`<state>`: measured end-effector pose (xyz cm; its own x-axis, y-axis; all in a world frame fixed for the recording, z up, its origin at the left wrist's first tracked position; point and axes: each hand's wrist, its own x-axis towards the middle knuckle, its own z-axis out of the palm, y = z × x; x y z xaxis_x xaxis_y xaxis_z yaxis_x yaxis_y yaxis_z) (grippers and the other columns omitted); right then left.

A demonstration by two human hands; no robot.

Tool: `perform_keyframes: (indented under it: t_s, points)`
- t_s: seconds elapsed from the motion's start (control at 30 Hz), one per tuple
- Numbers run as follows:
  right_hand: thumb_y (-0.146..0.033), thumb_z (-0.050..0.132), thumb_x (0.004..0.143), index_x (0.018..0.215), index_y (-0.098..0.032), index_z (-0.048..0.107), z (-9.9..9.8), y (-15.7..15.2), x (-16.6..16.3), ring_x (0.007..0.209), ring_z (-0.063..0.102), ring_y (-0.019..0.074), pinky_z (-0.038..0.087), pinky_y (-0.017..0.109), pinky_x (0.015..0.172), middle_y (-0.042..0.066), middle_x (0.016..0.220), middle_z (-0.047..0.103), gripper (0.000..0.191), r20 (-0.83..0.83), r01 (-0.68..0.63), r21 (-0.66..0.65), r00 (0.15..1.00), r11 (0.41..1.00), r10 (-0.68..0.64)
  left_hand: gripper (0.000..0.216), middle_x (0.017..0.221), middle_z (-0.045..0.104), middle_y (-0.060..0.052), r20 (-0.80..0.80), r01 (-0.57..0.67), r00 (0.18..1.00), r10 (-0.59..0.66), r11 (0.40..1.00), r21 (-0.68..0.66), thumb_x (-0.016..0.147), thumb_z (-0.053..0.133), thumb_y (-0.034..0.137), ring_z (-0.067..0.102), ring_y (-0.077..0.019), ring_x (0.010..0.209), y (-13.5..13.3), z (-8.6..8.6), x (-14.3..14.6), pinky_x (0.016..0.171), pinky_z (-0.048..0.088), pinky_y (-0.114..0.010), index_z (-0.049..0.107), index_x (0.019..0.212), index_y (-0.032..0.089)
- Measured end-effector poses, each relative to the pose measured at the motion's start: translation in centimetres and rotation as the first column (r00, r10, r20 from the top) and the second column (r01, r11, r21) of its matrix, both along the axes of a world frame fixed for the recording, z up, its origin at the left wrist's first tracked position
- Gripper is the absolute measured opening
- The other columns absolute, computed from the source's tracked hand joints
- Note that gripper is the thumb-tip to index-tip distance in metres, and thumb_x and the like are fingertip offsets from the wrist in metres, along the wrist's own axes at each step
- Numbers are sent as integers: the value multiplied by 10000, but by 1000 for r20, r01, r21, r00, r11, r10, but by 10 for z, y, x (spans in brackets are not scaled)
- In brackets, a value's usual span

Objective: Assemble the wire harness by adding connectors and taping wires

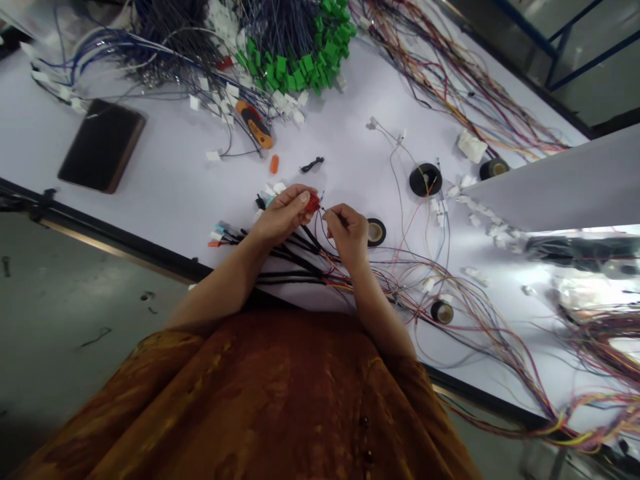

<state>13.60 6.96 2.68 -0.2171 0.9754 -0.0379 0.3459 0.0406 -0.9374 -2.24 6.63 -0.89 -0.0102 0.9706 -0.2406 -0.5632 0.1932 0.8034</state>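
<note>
Between the fingers of my left hand (286,215) is a small red connector (313,203), held just above the table. My right hand (349,230) pinches a thin dark wire (323,209) close to the connector's right side. Whether the wire's tip is inside the connector is too small to tell. Below both hands runs a bundle of wires in black sleeves (293,257), with small connectors at its left end, one of them orange (215,244). A roll of black tape (377,232) lies right beside my right hand.
Beyond the hands lie an orange-and-black tool (254,124), an orange connector (275,164) and a short black piece (312,165). Green connectors (300,72) on wires are heaped at the back. A dark flat case (103,145) rests at left. Loose wires (475,293) spread right, near more tape rolls (425,180).
</note>
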Motion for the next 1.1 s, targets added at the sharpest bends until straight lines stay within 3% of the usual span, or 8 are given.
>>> perform_keyframes:
  t_s: [0.37, 0.47, 0.6, 0.7, 0.8, 0.87, 1.0, 1.1]
  points:
    - [-277, 546, 934, 687, -194, 541, -10, -3, -3, 575, 430, 79, 370, 237, 602, -53, 606, 475, 260, -7, 9, 151, 1000, 989, -8, 379, 706, 618, 13, -159, 72, 986, -52, 989, 128, 772, 823, 496, 534, -69, 571, -4, -8, 1, 547, 449, -190, 682, 932, 183]
    - [-233, 551, 934, 678, -189, 536, -16, -3, -3, 574, 427, 73, 360, 237, 606, -58, 607, 474, 261, -20, 19, 190, 1000, 982, -15, 340, 714, 635, 13, -216, 91, 975, -56, 984, 156, 775, 830, 442, 562, -79, 596, -6, -11, 3, 575, 468, -198, 678, 924, 177]
    - [-229, 575, 940, 682, -190, 553, -18, -2, 4, 575, 441, 72, 358, 238, 599, -58, 603, 494, 262, 8, 8, 224, 1000, 974, -10, 212, 763, 669, -1, -106, 70, 992, -63, 995, 68, 832, 793, 342, 595, -83, 622, -4, -12, 7, 611, 489, -205, 690, 925, 181]
    - [-240, 599, 941, 754, -187, 636, -11, -8, 28, 661, 552, 88, 425, 240, 675, -23, 681, 619, 197, 41, 32, 310, 998, 950, -47, 72, 758, 669, -3, 35, -11, 999, 13, 999, -34, 926, 685, 249, 590, -82, 625, -1, -9, 9, 625, 493, -210, 698, 899, 184]
    - [-245, 562, 964, 892, -181, 687, 6, -29, 76, 850, 627, 129, 474, 274, 809, 39, 882, 701, 158, 65, 179, 381, 973, 907, -220, 317, 713, 654, 9, 141, -79, 985, 102, 984, -160, 1045, 437, 197, 554, -84, 593, 2, -3, 8, 639, 497, -239, 677, 839, 188]
    - [-258, 568, 957, 850, -187, 668, 17, -52, 114, 808, 601, 137, 472, 283, 775, 30, 846, 670, 163, 156, 249, 352, 935, 902, -319, 443, 688, 651, 14, 178, -82, 976, 123, 971, -224, 1079, 316, 206, 541, -85, 585, 4, 0, 7, 657, 500, -253, 661, 802, 187]
    - [-241, 625, 911, 753, -185, 666, 25, -101, 170, 665, 533, 121, 418, 262, 651, -1, 707, 602, 172, 375, 107, 132, 915, 985, -149, 504, 684, 677, 39, 227, -67, 966, 128, 963, -259, 1101, 284, 281, 556, -73, 627, 8, -1, 3, 733, 511, -252, 640, 753, 200]
    - [-255, 631, 918, 814, -181, 727, 15, -124, 174, 693, 577, 134, 436, 268, 663, 26, 756, 655, 160, 410, 13, 31, 912, 999, -24, 521, 689, 695, 53, 243, -66, 962, 128, 967, -245, 1106, 279, 308, 574, -69, 658, 10, -4, 2, 765, 515, -251, 637, 743, 201]
